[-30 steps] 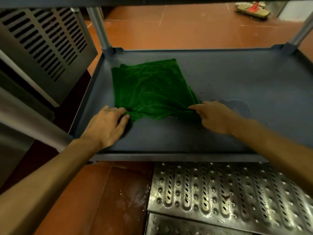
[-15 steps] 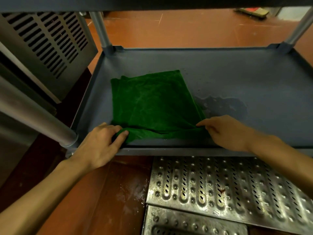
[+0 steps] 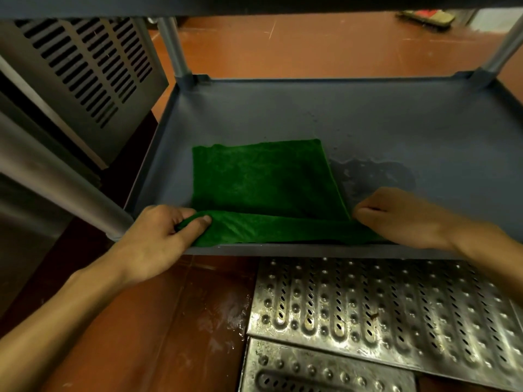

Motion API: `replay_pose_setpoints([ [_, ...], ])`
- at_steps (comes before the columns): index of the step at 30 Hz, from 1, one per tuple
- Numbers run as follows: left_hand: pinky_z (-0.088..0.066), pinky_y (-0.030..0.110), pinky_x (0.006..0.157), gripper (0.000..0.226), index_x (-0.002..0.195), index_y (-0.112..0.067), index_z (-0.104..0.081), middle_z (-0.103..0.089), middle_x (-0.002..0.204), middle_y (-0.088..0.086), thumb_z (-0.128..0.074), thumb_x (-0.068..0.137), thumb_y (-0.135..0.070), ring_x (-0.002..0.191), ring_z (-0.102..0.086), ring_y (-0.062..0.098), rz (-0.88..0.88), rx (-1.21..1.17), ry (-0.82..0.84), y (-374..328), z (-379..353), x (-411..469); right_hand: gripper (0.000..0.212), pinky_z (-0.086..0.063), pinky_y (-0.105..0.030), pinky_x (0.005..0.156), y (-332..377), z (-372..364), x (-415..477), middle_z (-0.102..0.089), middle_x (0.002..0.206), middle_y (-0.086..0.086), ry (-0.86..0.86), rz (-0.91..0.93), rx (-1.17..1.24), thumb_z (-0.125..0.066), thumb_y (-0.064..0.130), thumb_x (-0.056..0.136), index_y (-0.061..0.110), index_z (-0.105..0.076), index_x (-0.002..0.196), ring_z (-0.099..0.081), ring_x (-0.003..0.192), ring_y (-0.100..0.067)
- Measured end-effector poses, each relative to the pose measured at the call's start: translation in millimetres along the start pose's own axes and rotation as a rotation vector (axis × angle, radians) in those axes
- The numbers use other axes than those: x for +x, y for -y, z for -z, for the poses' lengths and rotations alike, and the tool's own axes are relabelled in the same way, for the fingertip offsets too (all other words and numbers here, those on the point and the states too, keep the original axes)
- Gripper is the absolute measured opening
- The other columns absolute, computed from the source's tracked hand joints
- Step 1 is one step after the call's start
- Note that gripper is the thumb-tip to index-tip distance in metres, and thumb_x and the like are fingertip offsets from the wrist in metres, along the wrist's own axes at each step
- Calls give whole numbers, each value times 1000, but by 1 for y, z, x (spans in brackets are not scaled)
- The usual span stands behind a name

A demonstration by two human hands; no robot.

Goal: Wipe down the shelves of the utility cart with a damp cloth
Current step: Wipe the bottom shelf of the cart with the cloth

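1. Subject: the green cloth (image 3: pixel 266 190) lies on the lower shelf (image 3: pixel 368 123) of the cart, in its near left part. It is spread flat for most of its area.
2. The near strip of the cloth is raised in a fold running between the two hands. This fold reaches the front rim of the shelf.
3. The left hand (image 3: pixel 158 236) grasps the near left corner of the cloth. The thumb lies on top of the fold and the fingers are curled round it from the side.
4. The right hand (image 3: pixel 402 216) holds the near right corner of the cloth with its fingers curled in. The contact itself is partly hidden under the hand.
5. Both forearms are bare and come in from the near side, over the front rim.
6. A dark wet patch (image 3: pixel 376 174) lies on the shelf just to the right of the cloth, beyond the right hand. Small droplets sit near it.
7. A metal post (image 3: pixel 56 182) stands at the near left corner of the shelf, close to the left hand. Two more posts rise from the far corners.
8. A grey vented panel (image 3: pixel 85 66) stands left of the cart.
9. The floor (image 3: pixel 169 321) is reddish brown, with pale smears below the left forearm.
10. Perforated metal plates (image 3: pixel 382 306) lie on the floor below the front rim, to the right.
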State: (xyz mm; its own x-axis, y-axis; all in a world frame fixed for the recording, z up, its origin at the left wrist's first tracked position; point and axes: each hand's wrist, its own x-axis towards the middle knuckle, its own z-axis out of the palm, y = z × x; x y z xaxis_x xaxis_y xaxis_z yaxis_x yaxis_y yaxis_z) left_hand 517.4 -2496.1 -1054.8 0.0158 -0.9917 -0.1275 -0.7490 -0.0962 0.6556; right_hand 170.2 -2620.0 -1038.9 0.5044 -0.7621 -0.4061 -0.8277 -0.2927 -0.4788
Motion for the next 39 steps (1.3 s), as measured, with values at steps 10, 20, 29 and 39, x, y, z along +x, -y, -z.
replay_pose_setpoints([
  [10, -57, 64, 78, 48, 94, -7, -78, -74, 89, 26, -70, 84, -53, 83, -70, 51, 52, -386, 101, -29, 38, -13, 29, -47, -29, 56, -15, 20, 1, -60, 62, 4, 92, -100, 291, -55, 31, 97, 18, -65, 74, -55, 54, -11],
  [20, -58, 52, 81, 32, 86, -10, -76, -75, 85, 13, -65, 94, -38, 81, -71, 31, 90, -16, -233, -28, 45, 76, 31, -35, -29, 58, 12, 48, 65, -58, 68, -7, -418, 31, 338, -52, 20, 92, -4, -70, 83, -48, 59, -13],
  [29, -49, 47, 98, 42, 127, -16, -60, -58, 125, 17, -72, 88, -27, 115, -57, 37, 51, 445, -314, 14, 7, 109, 27, -48, -35, 94, -7, -2, 99, -56, 119, -14, -621, 98, 113, -66, 16, 90, 15, -67, 117, -61, 98, -27],
  [39, -54, 35, 82, 27, 109, -32, -69, -57, 106, -15, -63, 88, -48, 94, -59, 5, -317, 389, 129, -4, -27, 38, 42, -31, -26, 112, -18, -33, 36, -59, 127, 15, -167, 371, -71, -77, 17, 80, 31, -69, 119, -44, 123, -3],
])
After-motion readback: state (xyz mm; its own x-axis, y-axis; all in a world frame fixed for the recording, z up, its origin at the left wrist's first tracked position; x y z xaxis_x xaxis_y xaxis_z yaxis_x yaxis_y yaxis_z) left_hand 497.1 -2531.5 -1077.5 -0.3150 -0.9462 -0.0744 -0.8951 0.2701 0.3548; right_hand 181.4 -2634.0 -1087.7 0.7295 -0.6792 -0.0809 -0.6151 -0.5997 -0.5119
